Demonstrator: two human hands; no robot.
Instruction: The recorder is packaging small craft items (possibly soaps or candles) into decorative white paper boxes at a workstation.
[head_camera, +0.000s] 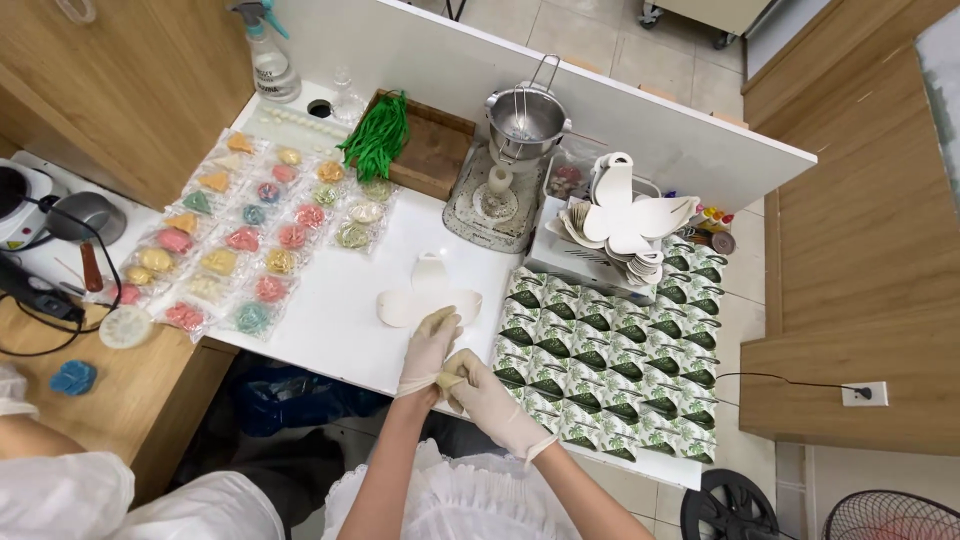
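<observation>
White worktable runs along a white partition, with wooden surfaces to either side and tiled floor beyond.

Left hand — gloved in a thin pale glove, palm down, fingers extended and resting on the lower edge of a flat white die-cut box blank lying unfolded on the table. It grips nothing.

Right hand — also gloved, just beside the left wrist, its thumb and forefinger pinched on the cuff of the left glove.

Left of the blank: rows of small clear packets holding coloured shaped pieces, laid flat and close together. Right of the blank: rows of green-and-white leaf-patterned folded boxes, touching one another. Behind these, a stack of further white blanks sits on a pale box. At the rear stand a steel pot on a small stand, a bunch of green strands on a wooden board, and a spray bottle.
</observation>
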